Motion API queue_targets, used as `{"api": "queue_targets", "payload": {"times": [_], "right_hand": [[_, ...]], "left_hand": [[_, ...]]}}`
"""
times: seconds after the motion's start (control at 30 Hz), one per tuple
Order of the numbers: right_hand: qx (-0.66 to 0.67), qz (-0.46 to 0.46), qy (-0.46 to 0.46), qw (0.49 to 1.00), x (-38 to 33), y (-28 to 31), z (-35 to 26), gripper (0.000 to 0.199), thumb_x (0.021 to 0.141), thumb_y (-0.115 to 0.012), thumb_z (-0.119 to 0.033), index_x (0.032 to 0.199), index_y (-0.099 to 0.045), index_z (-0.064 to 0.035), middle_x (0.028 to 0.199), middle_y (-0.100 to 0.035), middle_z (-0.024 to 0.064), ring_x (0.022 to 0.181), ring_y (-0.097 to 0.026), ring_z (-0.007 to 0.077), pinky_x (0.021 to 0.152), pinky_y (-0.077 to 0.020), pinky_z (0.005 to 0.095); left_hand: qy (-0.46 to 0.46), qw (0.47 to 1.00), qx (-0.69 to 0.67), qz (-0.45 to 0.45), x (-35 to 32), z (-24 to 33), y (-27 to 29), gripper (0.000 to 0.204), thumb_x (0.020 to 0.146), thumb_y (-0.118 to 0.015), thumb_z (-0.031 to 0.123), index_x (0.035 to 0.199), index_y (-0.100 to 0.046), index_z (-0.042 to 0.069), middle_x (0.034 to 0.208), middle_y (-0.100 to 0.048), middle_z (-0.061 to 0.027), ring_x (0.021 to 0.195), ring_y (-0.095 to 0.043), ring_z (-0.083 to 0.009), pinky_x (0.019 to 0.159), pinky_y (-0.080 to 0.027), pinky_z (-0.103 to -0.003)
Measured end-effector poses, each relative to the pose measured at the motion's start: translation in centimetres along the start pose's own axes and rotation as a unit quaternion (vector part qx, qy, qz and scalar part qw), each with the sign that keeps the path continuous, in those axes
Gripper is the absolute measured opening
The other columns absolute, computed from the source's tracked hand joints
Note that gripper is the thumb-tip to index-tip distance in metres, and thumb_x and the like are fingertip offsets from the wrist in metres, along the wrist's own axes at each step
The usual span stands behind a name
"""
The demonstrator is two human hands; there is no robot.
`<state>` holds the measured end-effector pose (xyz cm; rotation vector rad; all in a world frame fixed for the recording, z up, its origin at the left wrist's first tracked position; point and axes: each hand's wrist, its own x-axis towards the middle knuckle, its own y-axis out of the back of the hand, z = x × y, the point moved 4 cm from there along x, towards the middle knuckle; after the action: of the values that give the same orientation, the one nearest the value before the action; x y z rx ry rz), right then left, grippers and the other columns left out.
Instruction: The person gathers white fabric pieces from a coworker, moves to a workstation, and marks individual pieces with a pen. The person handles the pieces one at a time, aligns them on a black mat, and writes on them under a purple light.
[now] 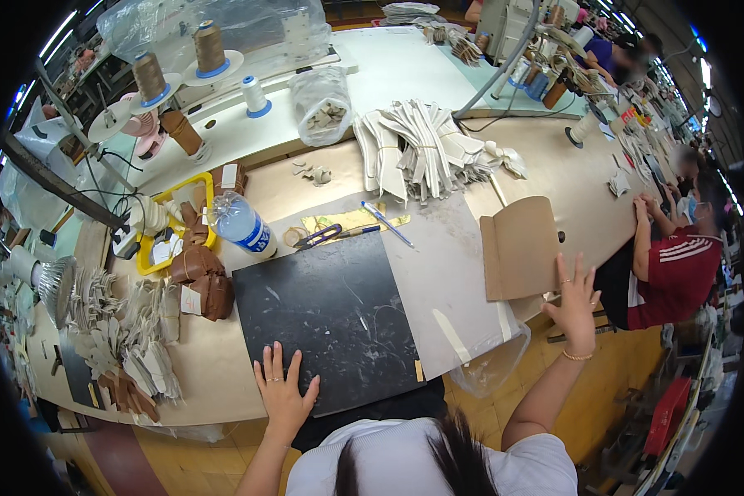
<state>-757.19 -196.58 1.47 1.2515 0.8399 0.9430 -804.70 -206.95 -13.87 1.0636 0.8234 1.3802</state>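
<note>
My left hand (283, 387) lies with spread fingers on the near left corner of a black scuffed board (331, 314). Fingers apart, my right hand (574, 304) is at the near right edge of a folded brown cardboard piece (521, 248); whether it touches the card I cannot tell. Neither hand holds anything. Beyond the board lie dark-handled scissors (318, 236), a blue-and-white pen (388, 225) and a yellow patterned strip (331, 221). A water bottle (244, 225) with a blue label stands at the board's far left corner.
Bundled pale strips (422, 153) are heaped at the back. To the left are brown wrapped bundles (200, 277), a yellow basket (145, 263) and piles of pale pieces (149, 331). Thread cones (211, 48) stand behind. A person in red (678, 269) sits at the right.
</note>
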Motion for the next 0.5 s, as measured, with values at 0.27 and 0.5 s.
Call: {"api": "queue_targets", "payload": {"times": [0.27,0.5], "right_hand": [[0.203,0.069,0.294,0.931,8.6,2.3,-15.2,0.06,0.085,-0.072,-0.027,0.134,-0.053,0.0019,0.139,-0.053,0.0208,0.129,-0.049,0.0359,0.108,-0.0403,0.0402],[0.258,0.06,0.095,0.96,24.9,-2.9,-24.9,0.095,0.077,-0.078,-0.05,0.144,-0.039,0.0034,0.128,-0.056,0.0316,0.121,-0.055,0.0437,0.1,-0.0472,0.0457]], "left_hand": [[0.001,1.0,0.009,0.001,0.1,0.0,-0.1,0.058,0.081,-0.072,0.037,0.132,-0.058,0.012,0.153,-0.035,-0.0205,0.143,-0.029,-0.0399,0.114,-0.02,-0.061],[0.005,1.0,0.0,0.0,0.3,-0.1,0.0,0.056,0.081,-0.072,0.039,0.13,-0.06,0.014,0.153,-0.036,-0.0196,0.142,-0.031,-0.0396,0.113,-0.022,-0.061]]}}
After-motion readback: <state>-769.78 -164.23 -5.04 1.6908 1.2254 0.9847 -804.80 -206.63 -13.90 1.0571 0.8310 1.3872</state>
